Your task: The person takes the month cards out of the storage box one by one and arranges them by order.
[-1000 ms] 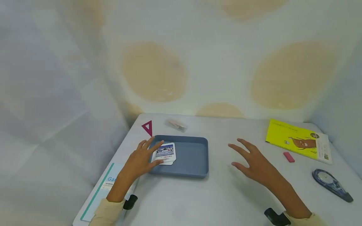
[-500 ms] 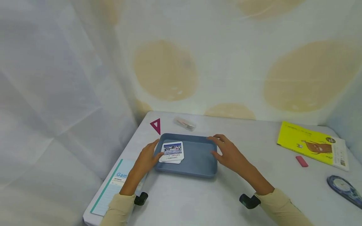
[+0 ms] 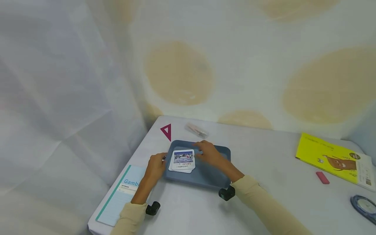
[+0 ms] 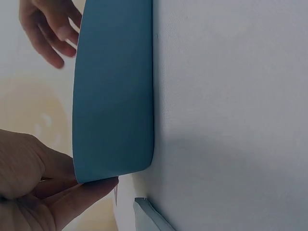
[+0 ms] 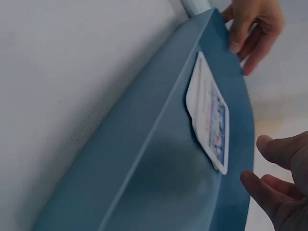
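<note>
I'm watching the left hand (image 3: 155, 165) gripping the near-left corner of the blue tray (image 3: 218, 156), fingers curled round its rim w/ the thumb under the wall. The right hand (image 3: 209, 153) is hovering inside the tray, fingers loosely spread and holding nothing, tips just beside the flash cards (image 3: 182, 160). Those cards are lying stacked in the tray's left end, between the two hands, top one reading January. Past the left hand's fingertips I'm seeing a magenta set square (image 3: 166, 131) and a clear packet (image 3: 197, 130). Under the left forearm a teal-edged notebook (image 3: 117, 196) is lying flat. Well right of the right arm: yellow book (image 3: 335, 160), pink eraser (image 3: 322, 177), correction tape (image 3: 365, 206).
</note>
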